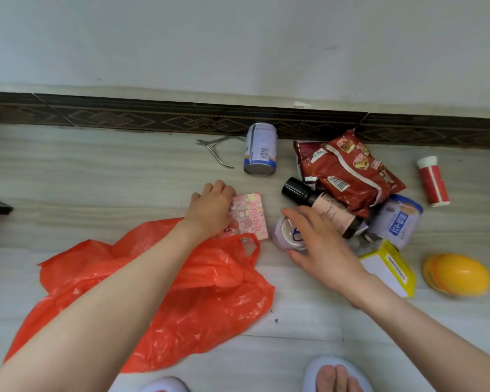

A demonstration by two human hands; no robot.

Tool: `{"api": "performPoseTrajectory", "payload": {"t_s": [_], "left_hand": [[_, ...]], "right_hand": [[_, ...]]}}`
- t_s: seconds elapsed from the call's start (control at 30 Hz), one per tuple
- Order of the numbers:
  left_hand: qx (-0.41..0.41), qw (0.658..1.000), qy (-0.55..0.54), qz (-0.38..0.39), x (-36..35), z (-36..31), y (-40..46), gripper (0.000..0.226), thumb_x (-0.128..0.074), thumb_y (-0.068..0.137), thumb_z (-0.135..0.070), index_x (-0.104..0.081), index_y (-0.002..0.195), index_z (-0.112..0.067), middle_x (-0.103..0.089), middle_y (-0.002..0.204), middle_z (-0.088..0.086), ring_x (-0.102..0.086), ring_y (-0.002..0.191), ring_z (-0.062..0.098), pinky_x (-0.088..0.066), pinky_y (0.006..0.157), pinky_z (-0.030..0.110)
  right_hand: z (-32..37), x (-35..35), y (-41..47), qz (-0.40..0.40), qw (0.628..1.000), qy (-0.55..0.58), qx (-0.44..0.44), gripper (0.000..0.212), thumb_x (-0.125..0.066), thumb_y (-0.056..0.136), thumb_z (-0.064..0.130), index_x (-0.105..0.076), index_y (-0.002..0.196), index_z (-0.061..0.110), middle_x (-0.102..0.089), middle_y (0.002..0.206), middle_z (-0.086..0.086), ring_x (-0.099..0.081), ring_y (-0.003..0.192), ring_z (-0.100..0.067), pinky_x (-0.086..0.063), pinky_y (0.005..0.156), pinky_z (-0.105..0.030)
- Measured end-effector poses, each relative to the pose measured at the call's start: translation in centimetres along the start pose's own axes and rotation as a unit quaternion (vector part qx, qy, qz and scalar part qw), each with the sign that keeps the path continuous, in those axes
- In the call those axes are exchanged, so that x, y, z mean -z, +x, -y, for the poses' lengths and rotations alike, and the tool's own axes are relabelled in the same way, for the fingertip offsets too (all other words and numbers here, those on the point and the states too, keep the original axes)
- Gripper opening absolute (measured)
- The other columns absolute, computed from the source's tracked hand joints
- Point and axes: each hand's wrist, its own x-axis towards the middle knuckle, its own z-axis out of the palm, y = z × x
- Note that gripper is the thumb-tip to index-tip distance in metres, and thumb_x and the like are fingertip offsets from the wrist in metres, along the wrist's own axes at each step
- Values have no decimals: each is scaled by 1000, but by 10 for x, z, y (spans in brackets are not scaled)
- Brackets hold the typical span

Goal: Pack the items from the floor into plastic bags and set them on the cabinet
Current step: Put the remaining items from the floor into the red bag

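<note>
A person crouched over a pale wood-grain floor [96, 171] reaches both bare hands into a scatter of household items beside a dark patterned baseboard [153, 117]. The left hand [210, 207] is curled over the left edge of a pink illustrated card packet [249, 216], gripping it where it lies flat on the floor, just beyond the handles of a crumpled red plastic bag [181, 292] spread under the forearm. The right hand [320, 239] wraps around a small lavender can [287, 234] standing upright, fingers closing on its far side. Just past that hand lie a dark bottle with a pink label [323, 205], a red snack bag [348, 168] and a white-and-blue tin [396, 222]; a yellow box [391, 267] sits to its right, with a yellow egg-shaped case [458, 274] and a red tube [433, 181] farther right. Beyond the left hand stand a blue-and-white can [260, 149] and metal nippers [218, 149].
</note>
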Motion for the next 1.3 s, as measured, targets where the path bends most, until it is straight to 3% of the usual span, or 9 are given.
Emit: {"api": "performPoseTrajectory", "payload": {"t_s": [0.17,0.53,0.63,0.7,0.77,0.9,1.03,1.17,1.3], "left_hand": [[30,999,-21,13,-1,-2,3,57,-69,77,-24,-39,124,-12,-39,126,9,-34,120,27,-30,96,44],[59,996,-55,28,-6,0,-9,66,-71,75,-33,-39,130,-15,-39,127,12,-32,122,29,-27,100,42],[74,992,-91,44,-5,-3,-11,47,-67,79,-24,-49,122,-17,-44,122,10,-37,120,30,-30,98,42],[49,988,-145,34,-6,-8,-10,27,-57,80,-10,-60,107,-14,-51,115,13,-49,110,30,-36,92,31],[26,984,-166,53,-5,-17,-8,28,-53,79,-4,-62,105,-10,-50,115,17,-54,102,31,-39,86,24],[24,993,-65,99,-7,-22,-16,50,-66,77,-21,-45,122,-16,-38,123,10,-43,113,29,-40,95,45],[11,998,21,60,-17,-10,-38,53,-61,80,-25,-39,128,-20,-33,127,8,-32,119,28,-36,95,46],[29,999,10,24,-26,3,-51,56,-65,77,-26,-40,125,-15,-35,124,12,-36,115,32,-44,89,46],[65,998,25,8,-31,6,-56,57,-64,78,-41,-42,120,-9,-42,121,14,-40,114,34,-41,88,44]], "right_hand": [[2,-2,0,-16,1000,4,-2,67,-67,76,17,-38,136,20,-40,134,-8,-39,124,-29,-38,100,-38],[9,3,-3,-28,999,6,-21,70,-71,75,26,-39,137,20,-43,134,-5,-41,123,-26,-36,100,-33],[15,-1,-4,-41,998,14,-39,71,-73,74,28,-40,136,16,-44,131,-9,-40,122,-28,-35,100,-35],[19,-3,-2,-51,997,21,-47,71,-74,73,29,-41,134,14,-45,128,-10,-40,120,-29,-37,98,-36],[22,-5,0,-60,997,24,-49,70,-74,73,28,-41,133,14,-46,127,-10,-41,119,-29,-39,98,-38],[22,-6,-3,-65,996,35,-45,69,-74,73,25,-42,133,13,-47,125,-12,-42,117,-31,-38,98,-39],[15,-10,-21,-102,991,60,-56,67,-79,67,25,-51,125,10,-54,117,-15,-51,110,-36,-41,94,-40],[10,-25,-52,-88,993,59,-52,66,-79,63,29,-53,121,13,-56,113,-11,-55,102,-34,-40,91,-32],[17,-31,-68,-68,995,51,-57,66,-81,60,27,-55,120,15,-56,112,-10,-55,98,-33,-49,86,-40]]}}
